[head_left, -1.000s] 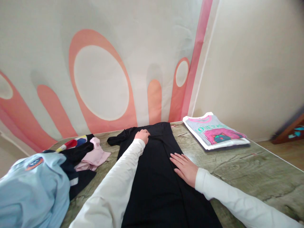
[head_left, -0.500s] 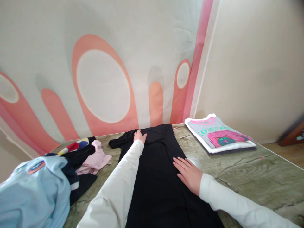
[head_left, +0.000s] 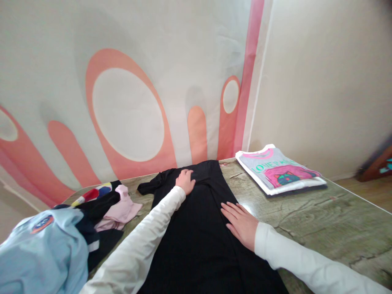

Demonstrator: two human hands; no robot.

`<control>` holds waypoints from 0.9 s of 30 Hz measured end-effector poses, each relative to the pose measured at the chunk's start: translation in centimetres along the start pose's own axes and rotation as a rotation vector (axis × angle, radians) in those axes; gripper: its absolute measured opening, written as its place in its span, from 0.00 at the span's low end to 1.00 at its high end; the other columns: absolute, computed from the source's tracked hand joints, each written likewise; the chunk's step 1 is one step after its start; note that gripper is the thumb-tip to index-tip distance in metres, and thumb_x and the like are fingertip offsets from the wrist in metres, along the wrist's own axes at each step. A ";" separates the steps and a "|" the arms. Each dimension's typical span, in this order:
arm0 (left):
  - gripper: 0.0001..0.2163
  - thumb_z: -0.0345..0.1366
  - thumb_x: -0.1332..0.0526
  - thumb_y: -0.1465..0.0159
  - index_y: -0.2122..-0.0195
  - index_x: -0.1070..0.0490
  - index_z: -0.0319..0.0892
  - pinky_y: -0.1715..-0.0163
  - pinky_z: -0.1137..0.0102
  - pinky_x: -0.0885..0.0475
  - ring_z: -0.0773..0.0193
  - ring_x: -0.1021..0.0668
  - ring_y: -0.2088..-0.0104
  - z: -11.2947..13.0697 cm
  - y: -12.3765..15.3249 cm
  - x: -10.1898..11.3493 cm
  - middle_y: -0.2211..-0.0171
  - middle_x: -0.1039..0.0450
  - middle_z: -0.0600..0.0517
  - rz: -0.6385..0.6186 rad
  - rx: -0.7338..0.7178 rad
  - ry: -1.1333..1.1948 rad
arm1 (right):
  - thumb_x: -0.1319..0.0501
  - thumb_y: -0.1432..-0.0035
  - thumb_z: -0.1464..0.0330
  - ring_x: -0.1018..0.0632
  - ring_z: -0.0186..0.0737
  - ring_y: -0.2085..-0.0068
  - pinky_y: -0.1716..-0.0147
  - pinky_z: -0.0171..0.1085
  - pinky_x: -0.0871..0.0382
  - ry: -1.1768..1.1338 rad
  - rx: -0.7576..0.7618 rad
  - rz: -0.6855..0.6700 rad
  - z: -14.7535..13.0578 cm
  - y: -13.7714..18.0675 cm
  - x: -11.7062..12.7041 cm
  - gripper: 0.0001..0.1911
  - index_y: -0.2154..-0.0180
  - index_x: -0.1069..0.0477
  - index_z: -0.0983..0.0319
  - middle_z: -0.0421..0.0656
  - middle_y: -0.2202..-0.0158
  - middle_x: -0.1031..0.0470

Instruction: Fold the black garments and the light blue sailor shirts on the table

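Note:
A long black T-shirt (head_left: 190,237) is spread over the table, its upper end near the far edge and one short sleeve sticking out to the left. Its right side looks folded inward along a straight line. Toward the upper middle of the shirt, my left hand (head_left: 185,182) rests on the cloth, fingers slightly bent and thumb apart. My right hand (head_left: 240,223) lies flat on the shirt's right edge with its fingers stretched out. Neither hand grips any cloth. The lower end of the shirt runs out of view at the bottom.
Left of the shirt lies a loose heap of clothes, with a light blue garment (head_left: 43,257) and a pink one (head_left: 121,212). A stack of folded shirts, topped by a grey and pink shirt (head_left: 280,169), sits on the wood-patterned table (head_left: 330,228) at right. A wall stands behind.
My left hand has slid rightward across the upper part of the black T-shirt. My right hand stays flat at the right edge. The view has shifted slightly.

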State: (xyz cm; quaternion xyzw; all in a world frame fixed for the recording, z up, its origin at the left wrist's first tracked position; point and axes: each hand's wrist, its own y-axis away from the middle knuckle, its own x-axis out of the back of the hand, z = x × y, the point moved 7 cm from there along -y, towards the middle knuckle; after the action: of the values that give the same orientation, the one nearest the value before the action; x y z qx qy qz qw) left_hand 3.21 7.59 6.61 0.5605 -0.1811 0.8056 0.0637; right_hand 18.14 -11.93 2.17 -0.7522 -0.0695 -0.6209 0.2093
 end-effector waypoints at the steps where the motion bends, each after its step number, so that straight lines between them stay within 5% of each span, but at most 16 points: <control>1: 0.22 0.41 0.44 0.43 0.47 0.41 0.45 0.49 0.59 0.42 0.54 0.41 0.43 1.6 1.9 -0.5 0.43 0.47 0.46 -0.092 -0.118 -0.050 | 0.54 0.41 0.66 0.43 0.47 0.42 0.46 0.50 0.48 -0.004 0.000 -0.004 0.0 0.1 0.0 0.23 0.44 0.43 0.63 0.47 0.42 0.44; 5: 0.27 0.55 0.58 0.39 0.41 0.53 0.52 0.48 0.45 0.51 0.46 0.54 0.40 3.2 9.8 -1.7 0.37 0.63 0.51 -0.317 -0.251 -0.198 | 0.55 0.40 0.62 0.46 0.46 0.41 0.44 0.48 0.49 -0.026 -0.011 -0.004 0.5 0.4 -0.2 0.25 0.43 0.45 0.65 0.48 0.40 0.47; 10: 0.30 0.59 0.63 0.41 0.39 0.60 0.56 0.50 0.41 0.57 0.42 0.57 0.40 0.2 13.9 -1.8 0.37 0.64 0.53 -0.276 -0.179 -0.292 | 0.59 0.41 0.53 0.52 0.45 0.39 0.43 0.47 0.53 -0.026 -0.021 -0.018 1.3 0.4 -0.9 0.33 0.41 0.53 0.67 0.50 0.38 0.54; 14: 0.30 0.60 0.63 0.42 0.40 0.60 0.58 0.51 0.39 0.58 0.42 0.58 0.40 -0.7 12.5 -2.3 0.37 0.65 0.55 -0.244 -0.159 -0.298 | 0.63 0.41 0.52 0.53 0.43 0.38 0.42 0.46 0.55 0.002 -0.019 -0.067 2.5 -1.1 -1.4 0.33 0.40 0.54 0.65 0.47 0.38 0.56; 23: 0.31 0.61 0.64 0.43 0.40 0.59 0.58 0.51 0.39 0.57 0.42 0.55 0.40 -2.6 3.7 -4.1 0.37 0.63 0.55 -0.278 -0.112 -0.310 | 0.66 0.42 0.49 0.53 0.43 0.39 0.42 0.45 0.57 0.058 -0.061 -0.164 7.7 -8.6 -2.9 0.36 0.40 0.53 0.64 0.45 0.38 0.56; 27: 0.31 0.60 0.62 0.42 0.40 0.58 0.55 0.49 0.43 0.55 0.43 0.54 0.40 -2.6 3.2 -4.3 0.37 0.62 0.53 -0.329 -0.123 -0.305 | 0.66 0.42 0.49 0.52 0.43 0.39 0.42 0.47 0.58 0.066 -0.045 -0.149 7.4 -9.0 -2.7 0.36 0.40 0.53 0.64 0.45 0.38 0.54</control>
State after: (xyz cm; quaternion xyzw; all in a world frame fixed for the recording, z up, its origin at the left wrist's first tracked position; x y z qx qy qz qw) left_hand 1.52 6.04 1.13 0.6928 -0.1439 0.6777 0.2000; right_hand 20.95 -0.45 0.61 -0.7285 -0.1044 -0.6608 0.1475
